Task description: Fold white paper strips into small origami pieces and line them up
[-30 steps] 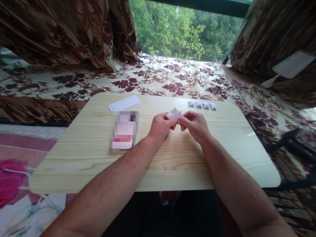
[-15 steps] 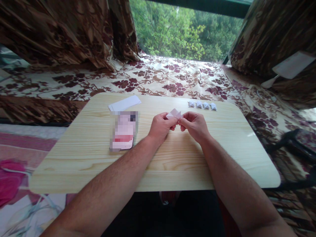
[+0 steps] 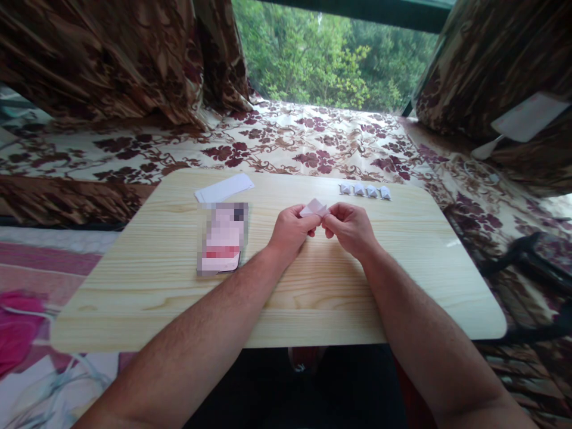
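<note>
One small piece of folded white paper (image 3: 314, 208) is up in the person's two hands, over the middle of the table (image 3: 313, 292), a bit toward the far side. The left hand (image 3: 292, 227) holds the paper by its left side, with the thumb on top and the fingers curled under. The right hand (image 3: 353, 227) pinches the right end of it between the thumb and the pointing finger. Both hands are close together, and the folds are too tiny to see well.

Past the right hand, four little paper shapes (image 3: 358, 189) sit in a row near the far edge of the table. They are white and have pointy tops. Over on the left, some flat white paper strips (image 3: 224, 187) lie in a pile, near the far edge too. Just on the near side of them lies a pink phone (image 3: 221, 235), and blurry squares hide most of it. The table is pale wood with wavy lines and round corners.

Behind the table is a big cloth (image 3: 315, 159) with dark red flowers. Farther back is a window (image 3: 277, 59) with green trees (image 3: 366, 71) outside, and brown curtains (image 3: 134, 53) hang on both sides
</note>
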Demonstrator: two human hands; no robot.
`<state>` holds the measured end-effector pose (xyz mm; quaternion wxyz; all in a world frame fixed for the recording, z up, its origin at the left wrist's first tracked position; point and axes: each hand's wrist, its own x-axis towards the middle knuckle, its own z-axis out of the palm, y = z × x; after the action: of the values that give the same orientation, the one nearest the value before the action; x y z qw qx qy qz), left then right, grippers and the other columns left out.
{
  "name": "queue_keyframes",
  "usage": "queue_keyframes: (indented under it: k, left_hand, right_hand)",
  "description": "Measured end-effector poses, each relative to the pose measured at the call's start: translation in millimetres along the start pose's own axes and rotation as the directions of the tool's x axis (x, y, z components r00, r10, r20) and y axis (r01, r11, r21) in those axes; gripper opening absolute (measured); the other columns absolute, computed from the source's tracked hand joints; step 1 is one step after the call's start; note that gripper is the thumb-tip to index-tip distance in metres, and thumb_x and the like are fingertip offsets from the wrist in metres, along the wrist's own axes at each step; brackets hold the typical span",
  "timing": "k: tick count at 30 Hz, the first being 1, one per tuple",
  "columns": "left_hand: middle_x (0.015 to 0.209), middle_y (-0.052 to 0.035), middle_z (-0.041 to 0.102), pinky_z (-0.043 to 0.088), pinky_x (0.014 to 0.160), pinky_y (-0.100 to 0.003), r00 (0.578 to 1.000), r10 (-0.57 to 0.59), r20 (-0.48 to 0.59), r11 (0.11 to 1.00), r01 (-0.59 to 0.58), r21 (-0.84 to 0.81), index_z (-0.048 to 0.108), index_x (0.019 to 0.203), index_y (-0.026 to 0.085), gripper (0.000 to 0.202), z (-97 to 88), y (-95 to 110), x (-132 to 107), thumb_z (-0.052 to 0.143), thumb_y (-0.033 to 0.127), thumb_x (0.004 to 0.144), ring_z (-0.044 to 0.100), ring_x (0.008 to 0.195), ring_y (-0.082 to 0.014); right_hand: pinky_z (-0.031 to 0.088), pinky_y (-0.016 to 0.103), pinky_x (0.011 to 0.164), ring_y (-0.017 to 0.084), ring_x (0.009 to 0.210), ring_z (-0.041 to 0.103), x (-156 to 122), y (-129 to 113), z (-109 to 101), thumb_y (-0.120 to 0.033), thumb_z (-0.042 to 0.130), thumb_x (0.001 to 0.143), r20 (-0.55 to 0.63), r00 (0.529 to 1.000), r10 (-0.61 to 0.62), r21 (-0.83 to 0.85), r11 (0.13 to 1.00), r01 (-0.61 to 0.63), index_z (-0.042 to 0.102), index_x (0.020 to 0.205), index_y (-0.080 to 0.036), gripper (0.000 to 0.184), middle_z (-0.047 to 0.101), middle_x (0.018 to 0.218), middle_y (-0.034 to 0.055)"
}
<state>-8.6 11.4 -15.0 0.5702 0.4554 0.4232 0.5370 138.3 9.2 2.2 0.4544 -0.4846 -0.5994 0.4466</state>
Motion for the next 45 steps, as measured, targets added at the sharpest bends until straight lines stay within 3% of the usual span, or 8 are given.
queue_keyframes:
  k: [7,21,31,45]
  left_hand:
    - [0.063,0.0004,0.059,0.04,0.049,-0.023,0.999,-0.036,0.018,0.999,0.037,-0.025,0.066,0.072,0.015,0.021,-0.5,3.4,-0.5,0.077,0.032,0.066,0.05,0.054,-0.0094]
    - [0.062,0.0004,0.058,0.038,0.049,-0.023,1.0,-0.005,0.028,1.0,0.006,-0.018,0.065,0.071,0.014,0.022,-2.2,-0.5,0.9,0.076,0.033,0.07,0.049,0.053,-0.0092]
    - [0.06,-0.0002,0.059,0.038,0.048,-0.024,0.999,-0.008,0.042,1.0,0.008,-0.021,0.066,0.07,0.013,0.019,-3.8,-0.3,2.4,0.076,0.029,0.07,0.049,0.052,-0.0093]
    - [0.062,-0.0007,0.061,0.041,0.049,-0.023,0.999,0.032,0.007,0.998,-0.033,0.054,0.066,0.071,0.014,0.022,-5.3,-2.3,0.7,0.074,0.035,0.073,0.051,0.052,-0.0097]
  right_hand:
    - [0.039,0.022,0.046,0.01,0.046,0.054,1.0,0.8,-0.5,-0.029,0.068,0.078,-0.006,1.0,-0.008,0.035,0.999,0.008,0.061,0.068,-0.017,0.017,0.062,0.054,-0.0014]
    - [0.04,0.022,0.047,0.009,0.046,0.053,-0.4,-1.7,-0.5,-0.034,0.072,0.078,0.009,1.0,0.005,0.026,1.0,-0.005,0.062,0.068,-0.017,0.023,0.062,0.053,-0.001]
    - [0.041,0.023,0.046,0.01,0.046,0.055,-0.7,-0.3,-0.8,-0.049,0.077,0.076,0.027,0.999,0.017,0.06,0.998,-0.019,0.062,0.067,-0.016,0.037,0.064,0.056,0.0007]
    - [0.042,0.024,0.048,0.011,0.048,0.056,-1.3,-1.5,-0.9,-0.04,0.078,0.076,0.028,0.999,0.022,0.092,0.995,-0.025,0.064,0.068,-0.016,0.029,0.066,0.058,0.0011]
